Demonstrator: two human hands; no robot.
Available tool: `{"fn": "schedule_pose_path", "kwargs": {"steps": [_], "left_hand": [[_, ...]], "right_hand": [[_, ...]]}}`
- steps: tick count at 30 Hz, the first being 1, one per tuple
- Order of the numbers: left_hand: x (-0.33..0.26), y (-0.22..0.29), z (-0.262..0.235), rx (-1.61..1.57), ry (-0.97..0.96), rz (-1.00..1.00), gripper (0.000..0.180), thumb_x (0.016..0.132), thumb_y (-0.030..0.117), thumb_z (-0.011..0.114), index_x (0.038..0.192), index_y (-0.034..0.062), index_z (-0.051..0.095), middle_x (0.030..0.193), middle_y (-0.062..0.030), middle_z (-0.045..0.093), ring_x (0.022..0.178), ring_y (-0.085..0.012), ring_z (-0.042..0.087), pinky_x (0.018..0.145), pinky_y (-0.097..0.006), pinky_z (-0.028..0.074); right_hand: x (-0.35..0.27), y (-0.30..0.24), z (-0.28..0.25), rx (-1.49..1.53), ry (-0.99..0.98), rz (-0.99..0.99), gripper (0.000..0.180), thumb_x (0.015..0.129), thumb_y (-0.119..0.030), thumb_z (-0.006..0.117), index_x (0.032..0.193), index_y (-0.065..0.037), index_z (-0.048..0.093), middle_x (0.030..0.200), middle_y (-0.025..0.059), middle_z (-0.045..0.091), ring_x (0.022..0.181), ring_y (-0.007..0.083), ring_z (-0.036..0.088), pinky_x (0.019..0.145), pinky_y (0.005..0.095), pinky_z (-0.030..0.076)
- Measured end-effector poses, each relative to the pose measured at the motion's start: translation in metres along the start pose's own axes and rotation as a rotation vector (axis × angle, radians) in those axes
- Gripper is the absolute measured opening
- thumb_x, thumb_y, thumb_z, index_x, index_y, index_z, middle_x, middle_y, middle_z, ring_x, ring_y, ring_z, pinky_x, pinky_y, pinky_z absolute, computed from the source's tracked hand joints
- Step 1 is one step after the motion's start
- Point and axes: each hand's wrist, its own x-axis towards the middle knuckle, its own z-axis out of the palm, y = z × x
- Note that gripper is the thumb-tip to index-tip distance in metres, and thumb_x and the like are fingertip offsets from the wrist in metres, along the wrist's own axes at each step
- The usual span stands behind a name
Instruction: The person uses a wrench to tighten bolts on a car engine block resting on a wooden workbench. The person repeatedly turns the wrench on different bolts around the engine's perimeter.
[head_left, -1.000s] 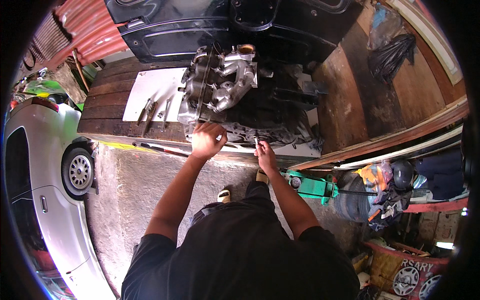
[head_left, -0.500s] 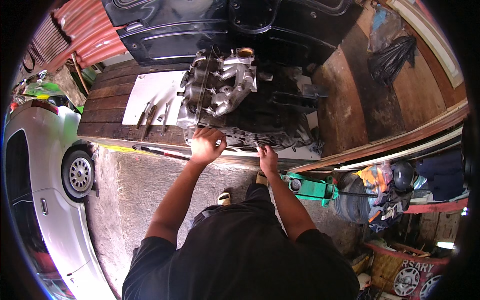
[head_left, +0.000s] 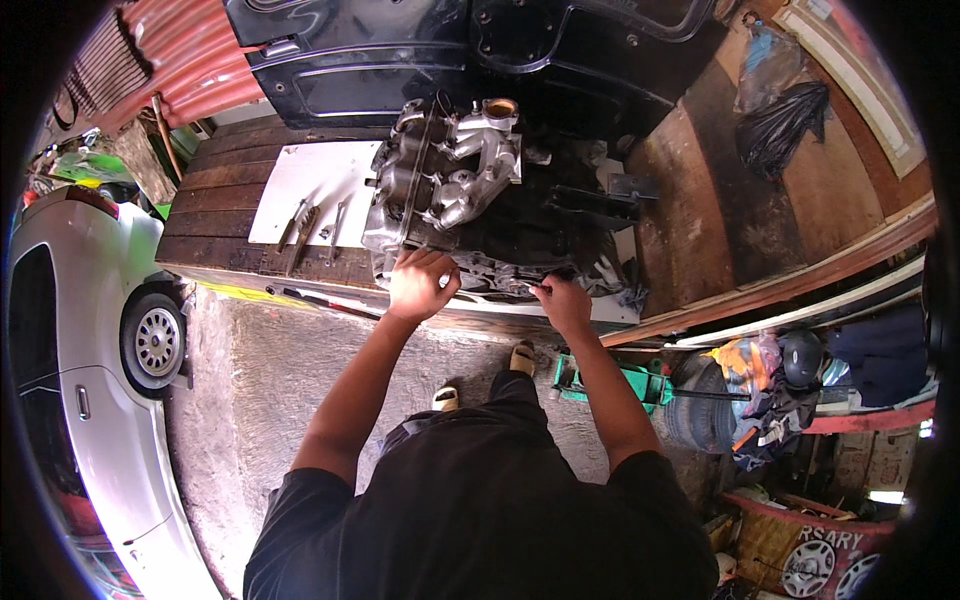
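Observation:
A large metal engine (head_left: 400, 195) with a silver intake manifold (head_left: 485, 185) lies on the bench in front of me. My left hand (head_left: 420, 287) is closed at the engine's near edge, with a small shiny metal end showing by the thumb; what it grips is mostly hidden. Farther right along that edge, my right hand (head_left: 565, 304) pinches with thumb and forefinger beside the dark engine parts. Something small and light-coloured shows at its fingertips, too small to name. Left of the engine lie a wrench (head_left: 336, 232) and a screwdriver (head_left: 291, 225).
A white sheet (head_left: 310, 175) covers part of the wooden bench (head_left: 212, 200). Behind stands a black metal panel (head_left: 390, 55). Under the bench's right end is a green floor jack (head_left: 640, 388), near a tire (head_left: 700, 405). A silver car (head_left: 100, 400) stands at left.
My right hand has moved to the right along the engine's near edge, away from my left. The left hand stays about where it was. The whole view has shifted slightly.

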Motion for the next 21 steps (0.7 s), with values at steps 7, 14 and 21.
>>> {"fn": "schedule_pose_path", "kwargs": {"steps": [7, 14, 21], "left_hand": [[-0.002, -0.002, 0.001, 0.02, 0.008, -0.002, 0.006, 0.072, 0.017, 0.065, 0.068, 0.0141, 0.062, 0.072, -0.0008, 0.064, 0.074, -0.0221, 0.062, 0.072, -0.036, 0.046], [-0.001, 0.0, 0.001, 0.012, 0.022, -0.03, 0.005, 0.071, 0.017, 0.066, 0.068, 0.0147, 0.062, 0.073, -0.0002, 0.065, 0.076, -0.0221, 0.063, 0.073, -0.036, 0.047], [-0.003, -0.004, 0.003, -0.004, 0.017, 0.004, 0.008, 0.073, 0.019, 0.064, 0.07, 0.0134, 0.061, 0.072, -0.0003, 0.063, 0.072, -0.0221, 0.061, 0.071, -0.037, 0.045]], "right_hand": [[0.011, -0.035, -0.026, -0.051, -0.141, -0.015, 0.023, 0.084, -0.032, 0.066, 0.091, -0.01, 0.069, 0.083, 0.0158, 0.067, 0.08, 0.0327, 0.066, 0.066, 0.0452, 0.051], [0.026, -0.052, -0.027, -0.244, -0.265, -0.073, 0.014, 0.08, -0.018, 0.063, 0.085, -0.008, 0.071, 0.082, 0.0174, 0.067, 0.083, 0.0345, 0.066, 0.072, 0.0455, 0.052], [0.002, -0.054, -0.032, -0.178, -0.234, -0.139, 0.018, 0.083, -0.017, 0.058, 0.093, -0.007, 0.069, 0.081, 0.0187, 0.067, 0.082, 0.0355, 0.066, 0.071, 0.0473, 0.052]]}}
